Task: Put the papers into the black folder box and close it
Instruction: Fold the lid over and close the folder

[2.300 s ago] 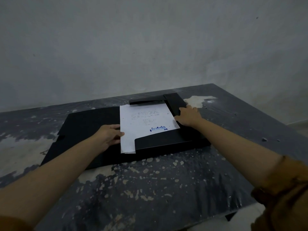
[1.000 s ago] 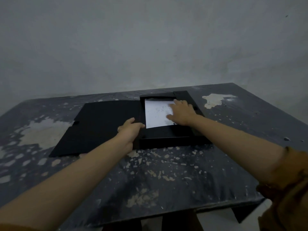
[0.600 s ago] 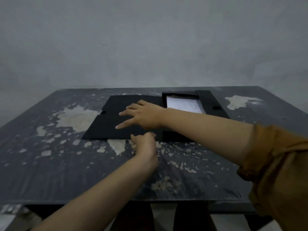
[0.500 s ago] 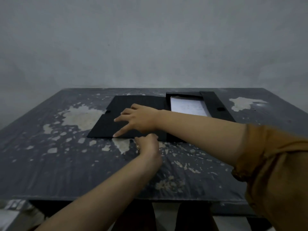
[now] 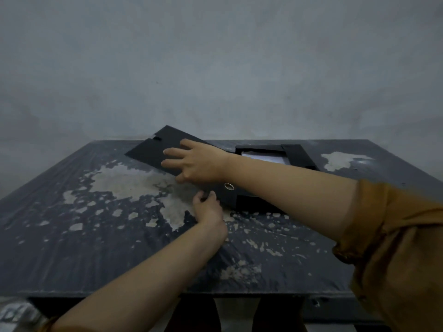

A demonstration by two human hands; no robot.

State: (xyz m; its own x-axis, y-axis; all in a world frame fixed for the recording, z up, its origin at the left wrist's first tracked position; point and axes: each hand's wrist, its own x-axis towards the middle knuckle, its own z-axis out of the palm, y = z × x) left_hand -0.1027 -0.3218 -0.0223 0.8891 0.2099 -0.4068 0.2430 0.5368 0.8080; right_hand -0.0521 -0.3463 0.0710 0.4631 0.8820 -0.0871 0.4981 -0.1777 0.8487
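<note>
The black folder box (image 5: pixel 299 153) lies open on the table, with white papers (image 5: pixel 262 157) inside its tray. Its wide black lid (image 5: pixel 153 147) is raised off the table on the left and tilted upward. My right hand (image 5: pixel 195 161) reaches across and grips the lid's near edge, fingers spread on top and thumb beneath. My left hand (image 5: pixel 208 208) rests at the box's near left corner by the spine, fingers curled against the edge just below a metal ring hole (image 5: pixel 229 186). My right forearm hides much of the tray.
The dark table top (image 5: pixel 96 236) has worn pale patches, a big one (image 5: pixel 134 180) under the raised lid and another (image 5: pixel 340 159) at the back right. A grey wall stands right behind the table. The table's front edge runs below my arms.
The lid lay flat on the table half a second ago; now my right hand has lifted its left side up. My left hand stays at the box's near corner.
</note>
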